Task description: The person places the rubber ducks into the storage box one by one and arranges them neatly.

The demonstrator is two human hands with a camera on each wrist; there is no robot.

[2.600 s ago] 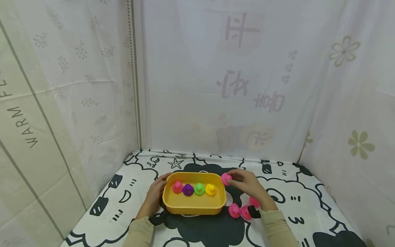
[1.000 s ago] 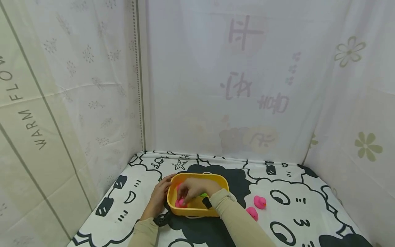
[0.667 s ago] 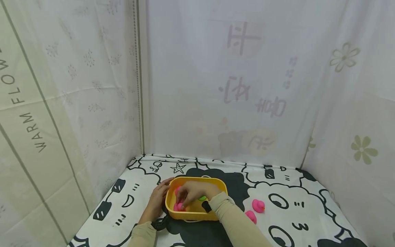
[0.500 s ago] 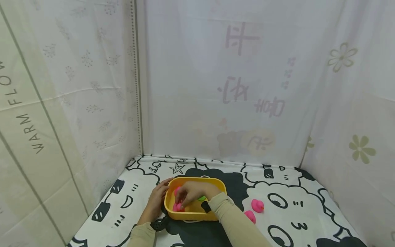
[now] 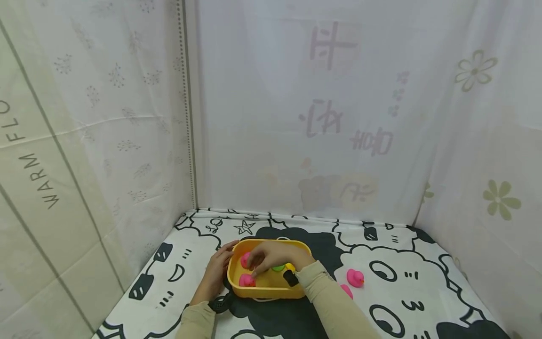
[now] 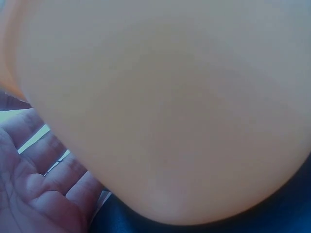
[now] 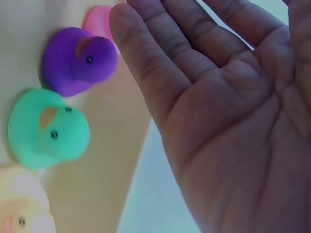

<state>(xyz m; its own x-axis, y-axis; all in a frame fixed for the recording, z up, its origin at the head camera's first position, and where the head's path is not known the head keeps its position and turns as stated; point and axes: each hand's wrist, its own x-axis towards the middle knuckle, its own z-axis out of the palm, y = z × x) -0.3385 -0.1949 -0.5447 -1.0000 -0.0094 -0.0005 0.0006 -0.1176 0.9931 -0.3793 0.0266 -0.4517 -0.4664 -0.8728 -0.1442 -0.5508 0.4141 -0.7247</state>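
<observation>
A yellow tray [image 5: 275, 293] stands in front of me with a row of rubber ducks inside. My left hand [image 5: 216, 270] rests against its left end, fingers fairly straight along the outer wall in the left wrist view. Over the tray hovers my right hand [image 5: 274, 256], holding nothing, fingertips just above a pink duck [image 5: 247, 280] in the front left corner. Behind that duck sits another pink duck [image 5: 245, 260]. The right wrist view shows a purple duck [image 7: 73, 60], a green duck [image 7: 48, 131] and a yellow duck [image 7: 24, 199] beside the palm.
Two pink ducks lie right of the tray: one whole duck [image 5: 355, 278], and a second duck [image 5: 346, 290] partly hidden by my right sleeve [image 5: 338, 306]. The black-and-white patterned cloth [image 5: 402, 268] covers the table. Pale curtains [image 5: 271, 117] enclose the back and sides.
My right hand carried a pink duck from the tray's right end to its front left corner and set it down. Its fingers have since come off the duck. The left hand stays at the tray.
</observation>
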